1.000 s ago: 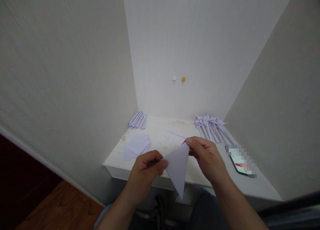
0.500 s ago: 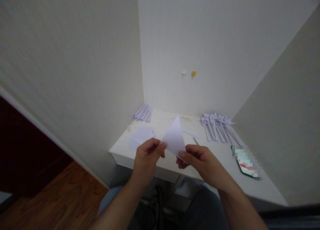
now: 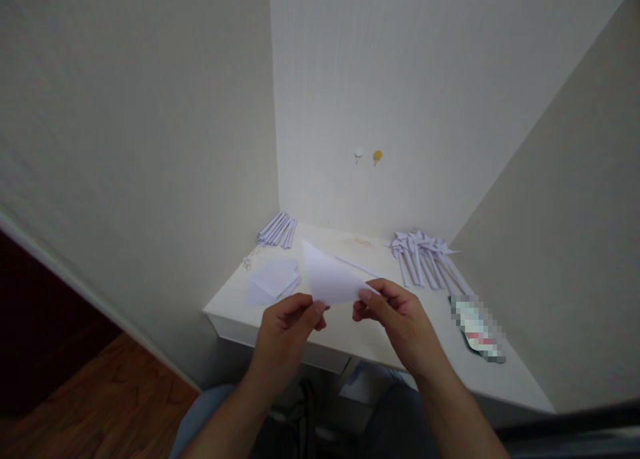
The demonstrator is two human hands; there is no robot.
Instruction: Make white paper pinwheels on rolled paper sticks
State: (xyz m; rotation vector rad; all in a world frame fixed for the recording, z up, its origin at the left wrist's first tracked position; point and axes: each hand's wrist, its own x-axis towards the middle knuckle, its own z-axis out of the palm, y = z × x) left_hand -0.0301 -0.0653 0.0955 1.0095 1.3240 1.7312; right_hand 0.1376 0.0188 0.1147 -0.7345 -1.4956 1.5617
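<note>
A folded white paper triangle (image 3: pixel 330 280) is held in the air over the near edge of a small white table (image 3: pixel 360 336). My left hand (image 3: pixel 287 326) pinches its lower left corner with thumb and forefinger. My right hand (image 3: pixel 395 316) pinches its right corner. The triangle's point aims up and to the left, toward the back of the table.
On the table lie a stack of white sheets (image 3: pixel 274 280), a bundle of folded strips (image 3: pixel 277 230) at the back left, several paper pinwheels on sticks (image 3: pixel 425 256) at the back right and a blurred phone (image 3: pixel 477 329). Walls close in on three sides. Two pins (image 3: pixel 367 156) stick in the back wall.
The paper triangle has been turned round in my hands: its point hung downward, then stood up, and now leans up and left. Both hands kept their grip on it.
</note>
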